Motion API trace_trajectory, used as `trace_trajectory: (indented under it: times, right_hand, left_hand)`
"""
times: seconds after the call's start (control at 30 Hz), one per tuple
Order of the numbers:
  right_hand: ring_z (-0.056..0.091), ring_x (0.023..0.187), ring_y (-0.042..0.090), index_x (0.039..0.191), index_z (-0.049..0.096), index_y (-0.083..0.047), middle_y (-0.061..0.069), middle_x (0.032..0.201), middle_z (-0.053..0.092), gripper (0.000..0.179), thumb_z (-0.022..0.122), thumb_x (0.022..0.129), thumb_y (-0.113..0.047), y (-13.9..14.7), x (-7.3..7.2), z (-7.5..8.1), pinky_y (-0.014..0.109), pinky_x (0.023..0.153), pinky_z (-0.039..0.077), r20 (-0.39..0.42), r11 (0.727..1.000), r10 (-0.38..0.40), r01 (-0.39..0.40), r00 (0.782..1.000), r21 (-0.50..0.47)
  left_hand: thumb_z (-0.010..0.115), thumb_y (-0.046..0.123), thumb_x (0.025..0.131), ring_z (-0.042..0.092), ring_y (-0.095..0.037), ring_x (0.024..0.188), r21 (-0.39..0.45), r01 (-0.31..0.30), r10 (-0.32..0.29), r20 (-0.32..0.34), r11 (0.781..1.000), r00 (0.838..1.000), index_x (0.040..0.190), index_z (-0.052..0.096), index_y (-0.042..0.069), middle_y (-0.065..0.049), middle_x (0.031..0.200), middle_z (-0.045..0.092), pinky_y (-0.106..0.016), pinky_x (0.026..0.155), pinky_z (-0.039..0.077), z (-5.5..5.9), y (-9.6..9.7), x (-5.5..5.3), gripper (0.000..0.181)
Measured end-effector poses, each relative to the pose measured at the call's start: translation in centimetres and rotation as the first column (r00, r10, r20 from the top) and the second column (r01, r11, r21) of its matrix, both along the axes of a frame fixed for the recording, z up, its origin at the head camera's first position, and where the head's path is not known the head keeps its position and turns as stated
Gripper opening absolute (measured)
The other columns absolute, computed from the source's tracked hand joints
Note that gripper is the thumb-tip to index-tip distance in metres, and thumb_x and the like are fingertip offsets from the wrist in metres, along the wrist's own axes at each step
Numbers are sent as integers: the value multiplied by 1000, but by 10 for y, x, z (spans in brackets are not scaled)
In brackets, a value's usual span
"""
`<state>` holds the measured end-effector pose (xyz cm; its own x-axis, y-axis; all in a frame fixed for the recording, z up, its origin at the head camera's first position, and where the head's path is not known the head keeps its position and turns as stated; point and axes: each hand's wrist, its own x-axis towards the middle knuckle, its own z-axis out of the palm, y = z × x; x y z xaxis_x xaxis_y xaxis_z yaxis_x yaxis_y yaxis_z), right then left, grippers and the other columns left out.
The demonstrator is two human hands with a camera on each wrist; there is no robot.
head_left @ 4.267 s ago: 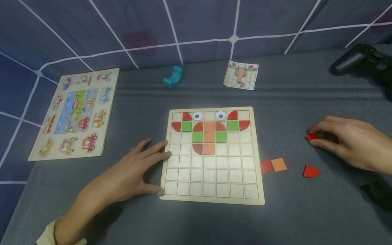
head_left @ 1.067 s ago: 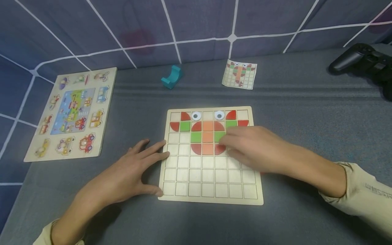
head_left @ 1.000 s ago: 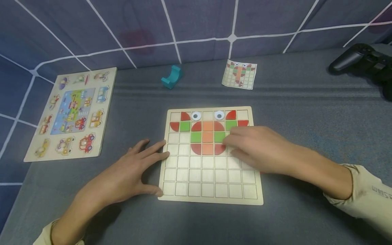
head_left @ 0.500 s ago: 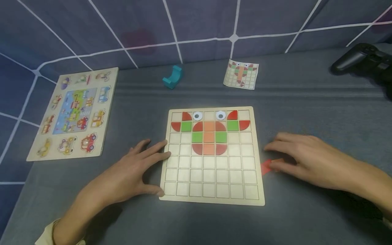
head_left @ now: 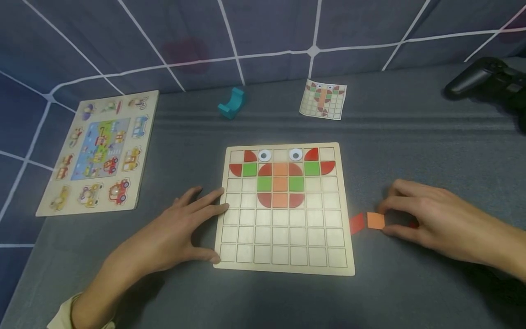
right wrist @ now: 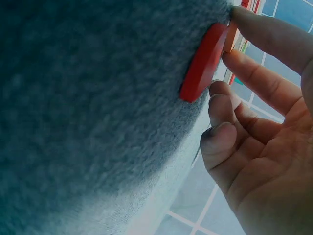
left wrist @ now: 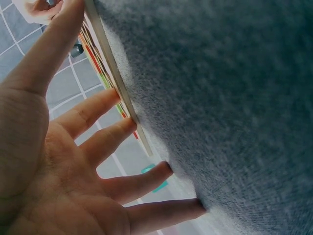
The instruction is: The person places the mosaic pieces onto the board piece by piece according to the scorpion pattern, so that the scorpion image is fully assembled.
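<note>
A wooden grid board (head_left: 281, 234) lies on the grey cloth, its upper rows bearing red quarter-circles, green and orange squares and two eye tiles. My left hand (head_left: 176, 230) is spread at its left side, thumb and two fingertips touching the edge; in the left wrist view the other fingertips touch the cloth. To the right of the board, my right hand (head_left: 435, 217) pinches an orange square tile (head_left: 376, 220) at its sides between thumb and index finger. A red square tile (head_left: 356, 223) lies against the board's edge. Under my right palm sits a red quarter-circle tile (right wrist: 205, 63), mostly hidden from above.
A printed pattern card (head_left: 323, 99) lies behind the board. Beside it to the left is a teal curved block (head_left: 232, 103). A wooden picture puzzle (head_left: 141, 183) lies at the far left, and a black game controller (head_left: 485, 82) at the back right.
A red quarter-circle has been set in the fourth row, right of the orange square. My right hand has withdrawn from the board to the orange tile, which has turned slightly. The left hand stays put.
</note>
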<state>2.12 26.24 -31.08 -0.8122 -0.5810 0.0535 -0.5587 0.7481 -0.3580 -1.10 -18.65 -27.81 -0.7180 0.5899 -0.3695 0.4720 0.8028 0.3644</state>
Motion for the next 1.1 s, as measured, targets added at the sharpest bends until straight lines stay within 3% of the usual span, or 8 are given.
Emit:
trace_trajectory:
  times: [0.2,0.37,0.5,0.77,0.97,1.1]
  right_hand:
    - [40,69,-6,93,67,-33,-21,91,46,38,90,65,-24,-1,-1,1,22,57,39,-22,1000,27,-27,999,0]
    - [42,69,-5,94,68,-32,-20,92,50,37,91,66,-23,-3,1,4,22,56,39,7,1000,-5,5,1000,17]
    - [44,71,-4,95,68,-33,-21,95,52,37,90,67,-21,-12,0,10,21,56,40,4,1000,-1,1,1000,-29]
    - [43,72,-1,96,70,-26,-18,91,50,29,87,73,-22,-48,-10,16,19,58,39,-11,988,77,-78,997,-137]
    - [48,76,3,96,72,-20,-12,92,55,22,84,78,-17,-84,-16,16,25,62,46,31,982,123,-117,992,-151]
    - [50,75,6,92,70,-17,-9,88,55,18,81,79,-13,-108,-20,16,25,60,47,-3,974,165,-164,986,-158]
  left_hand:
    - [82,60,67,21,-49,141,-1,-2,2,-2,1000,1000,146,50,22,-1,160,28,-76,99,26,0,0,0,93]
    - [82,60,67,21,-49,142,3,1,-1,-6,1000,1000,146,50,22,-1,161,27,-76,100,25,0,-1,0,93]
    - [82,60,67,21,-49,142,3,-1,1,-6,1000,1000,146,51,22,-2,160,28,-76,100,25,0,-1,0,93]
    - [82,62,65,22,-48,142,-5,-18,18,-9,1000,1000,145,52,22,-3,159,31,-77,99,25,-1,0,0,94]
    - [83,61,64,22,-49,142,-2,-16,16,-9,1000,1000,145,52,22,-2,159,31,-77,99,25,-1,0,0,94]
    - [82,61,65,22,-48,142,0,-10,10,-10,1000,1000,145,52,22,-2,159,31,-76,99,25,-1,0,0,93]
